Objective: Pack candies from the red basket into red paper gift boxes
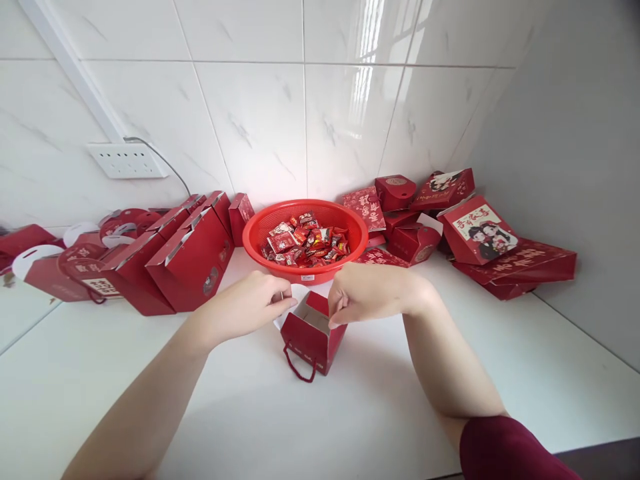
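Note:
A small red paper gift box (pixel 306 339) stands on the white tabletop in front of me, its top open and its pale inside showing. A dark red cord handle (pixel 299 371) hangs from its near face. My left hand (pixel 257 299) is closed at the box's left side, thumb and fingers on the white inner face of a raised flap. On the opposite side, my right hand (pixel 373 291) curls over the right edge, its fingertips partly hidden. Just behind the box sits a red plastic basket (pixel 253 233) holding many wrapped candies (pixel 311 241).
Upright red gift boxes (pixel 193 260) crowd the left side, some with white-lined flaps. More red boxes (pixel 480 233) lie piled at the right, against the grey panel (pixel 565 167). A socket strip (pixel 127 161) with a cable is on the tiled wall (pixel 250 100).

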Demonstrator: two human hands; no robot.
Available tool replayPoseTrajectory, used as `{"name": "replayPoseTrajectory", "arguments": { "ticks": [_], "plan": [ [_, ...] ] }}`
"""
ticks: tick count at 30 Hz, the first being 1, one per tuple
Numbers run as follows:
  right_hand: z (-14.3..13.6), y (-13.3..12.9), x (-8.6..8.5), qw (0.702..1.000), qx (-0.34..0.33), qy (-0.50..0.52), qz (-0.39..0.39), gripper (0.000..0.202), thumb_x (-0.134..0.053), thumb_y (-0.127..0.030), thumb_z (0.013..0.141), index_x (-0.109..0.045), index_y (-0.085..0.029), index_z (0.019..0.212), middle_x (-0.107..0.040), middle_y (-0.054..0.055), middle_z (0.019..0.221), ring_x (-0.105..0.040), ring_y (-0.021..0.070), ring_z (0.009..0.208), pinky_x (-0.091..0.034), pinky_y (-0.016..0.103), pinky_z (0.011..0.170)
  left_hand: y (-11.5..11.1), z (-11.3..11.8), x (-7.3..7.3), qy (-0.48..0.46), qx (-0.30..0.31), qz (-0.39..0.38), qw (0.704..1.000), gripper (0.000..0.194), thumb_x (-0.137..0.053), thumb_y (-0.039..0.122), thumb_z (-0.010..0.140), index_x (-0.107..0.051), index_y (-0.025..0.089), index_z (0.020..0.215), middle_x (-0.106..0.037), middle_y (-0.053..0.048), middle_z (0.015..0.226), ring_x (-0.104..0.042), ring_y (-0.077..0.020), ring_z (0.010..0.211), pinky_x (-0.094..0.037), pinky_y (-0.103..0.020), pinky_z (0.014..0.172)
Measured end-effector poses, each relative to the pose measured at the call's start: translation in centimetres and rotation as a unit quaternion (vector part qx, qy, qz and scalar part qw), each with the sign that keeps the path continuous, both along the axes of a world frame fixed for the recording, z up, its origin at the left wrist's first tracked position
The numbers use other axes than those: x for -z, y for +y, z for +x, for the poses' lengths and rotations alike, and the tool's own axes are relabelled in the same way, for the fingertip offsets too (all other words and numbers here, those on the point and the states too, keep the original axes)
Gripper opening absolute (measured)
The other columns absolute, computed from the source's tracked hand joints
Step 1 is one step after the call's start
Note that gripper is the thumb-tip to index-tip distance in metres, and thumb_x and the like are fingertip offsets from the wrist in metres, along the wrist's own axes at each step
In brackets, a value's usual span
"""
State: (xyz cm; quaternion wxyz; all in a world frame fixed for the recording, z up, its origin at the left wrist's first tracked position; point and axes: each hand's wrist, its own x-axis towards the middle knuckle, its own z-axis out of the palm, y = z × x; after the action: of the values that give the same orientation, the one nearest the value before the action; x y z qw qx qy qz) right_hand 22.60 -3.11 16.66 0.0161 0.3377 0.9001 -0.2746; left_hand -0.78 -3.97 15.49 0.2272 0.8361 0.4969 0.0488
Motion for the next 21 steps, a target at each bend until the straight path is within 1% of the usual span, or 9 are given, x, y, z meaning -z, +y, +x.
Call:
{"name": "replayPoseTrajectory", "arguments": {
  "ticks": [2, 4, 7, 9, 12, 14, 16, 17, 21],
  "plan": [
    [-0.2, 0.1, 0.2, 1.000, 0.014, -0.013, 0.013, 0.027, -0.057, -0.035, 0.086, -0.072, -0.018, 0.071, -0.063, 0.000, 0.061, -0.046, 0.0110, 0.048, -0.027, 0.026, 0.045, 0.3, 0.1, 0.6, -0.002, -0.007, -0.040, 0.999, 0.032, -0.047, 0.041, 0.089, -0.056, 0.019, 0.068, -0.063, -0.001, 0.061, -0.063, -0.0162, 0.056, -0.038, -0.024, 0.050],
    [-0.5, 0.2, 0.5, 0.999, 0.030, -0.025, 0.031, 0.029, -0.055, -0.036, 0.087, -0.068, -0.017, 0.067, -0.059, 0.000, 0.058, -0.042, 0.0104, 0.047, -0.024, 0.027, 0.045, 0.7, 0.1, 1.3, -0.005, -0.008, -0.092, 0.996, 0.028, -0.049, 0.038, 0.086, -0.051, 0.019, 0.067, -0.060, 0.001, 0.055, -0.064, -0.0164, 0.051, -0.041, -0.023, 0.049],
    [-1.1, 0.5, 1.1, 0.996, 0.057, -0.043, 0.047, 0.024, -0.061, -0.037, 0.082, -0.065, -0.017, 0.069, -0.062, 0.001, 0.064, -0.048, 0.0117, 0.050, -0.026, 0.027, 0.045, 1.0, 0.1, 2.3, -0.001, -0.020, -0.154, 0.988, 0.014, -0.051, 0.028, 0.077, -0.048, 0.019, 0.066, -0.057, 0.002, 0.052, -0.062, -0.0169, 0.044, -0.044, -0.023, 0.046],
    [-1.6, 0.6, 1.5, 0.995, 0.063, -0.052, 0.056, 0.031, -0.064, -0.047, 0.079, -0.066, -0.016, 0.072, -0.064, 0.003, 0.067, -0.051, 0.0134, 0.052, -0.028, 0.027, 0.045, 1.1, 0.1, 2.7, 0.010, -0.035, -0.165, 0.986, 0.006, -0.050, 0.023, 0.071, -0.048, 0.020, 0.066, -0.055, 0.002, 0.050, -0.060, -0.0172, 0.041, -0.044, -0.024, 0.044],
    [-2.5, 0.5, 1.8, 0.995, 0.049, -0.065, 0.060, 0.048, -0.063, -0.062, 0.076, -0.070, -0.015, 0.080, -0.065, 0.005, 0.068, -0.055, 0.0159, 0.056, -0.032, 0.027, 0.047, 1.0, -0.1, 2.9, 0.059, -0.042, -0.101, 0.992, 0.007, -0.050, 0.020, 0.064, -0.046, 0.020, 0.059, -0.053, 0.002, 0.047, -0.053, -0.0160, 0.038, -0.035, -0.024, 0.040],
    [-3.1, 0.2, 1.9, 0.995, 0.039, -0.079, 0.050, 0.055, -0.064, -0.067, 0.072, -0.072, -0.015, 0.087, -0.065, 0.005, 0.067, -0.057, 0.0170, 0.058, -0.033, 0.027, 0.048, 1.1, -0.2, 3.0, 0.107, -0.037, -0.023, 0.993, 0.012, -0.050, 0.020, 0.062, -0.043, 0.020, 0.052, -0.052, 0.000, 0.047, -0.047, -0.0155, 0.039, -0.027, -0.026, 0.039],
    [-3.4, 0.0, 1.9, 0.995, 0.029, -0.090, 0.036, 0.060, -0.066, -0.069, 0.069, -0.073, -0.014, 0.093, -0.066, 0.005, 0.066, -0.058, 0.0177, 0.057, -0.033, 0.027, 0.047, 1.3, -0.2, 3.1, 0.147, -0.036, 0.007, 0.988, 0.017, -0.051, 0.021, 0.060, -0.040, 0.020, 0.047, -0.051, -0.001, 0.045, -0.043, -0.0153, 0.039, -0.023, -0.027, 0.039],
    [-3.5, -0.1, 1.9, 0.995, 0.025, -0.091, 0.031, 0.062, -0.066, -0.070, 0.068, -0.073, -0.014, 0.095, -0.067, 0.005, 0.066, -0.058, 0.0178, 0.057, -0.033, 0.027, 0.047, 1.5, -0.2, 3.1, 0.158, -0.035, -0.016, 0.987, 0.018, -0.051, 0.020, 0.059, -0.039, 0.020, 0.045, -0.051, -0.002, 0.043, -0.043, -0.0153, 0.039, -0.024, -0.027, 0.039],
    [-3.5, -0.2, 1.9, 0.995, 0.017, -0.083, 0.044, 0.063, -0.068, -0.071, 0.066, -0.073, -0.015, 0.095, -0.068, 0.005, 0.070, -0.060, 0.0183, 0.060, -0.034, 0.027, 0.048, 1.9, 0.1, 3.2, 0.134, -0.001, -0.195, 0.972, 0.015, -0.050, 0.019, 0.056, -0.047, 0.019, 0.042, -0.053, -0.003, 0.038, -0.048, -0.0167, 0.038, -0.036, -0.026, 0.042]
  ]
}}
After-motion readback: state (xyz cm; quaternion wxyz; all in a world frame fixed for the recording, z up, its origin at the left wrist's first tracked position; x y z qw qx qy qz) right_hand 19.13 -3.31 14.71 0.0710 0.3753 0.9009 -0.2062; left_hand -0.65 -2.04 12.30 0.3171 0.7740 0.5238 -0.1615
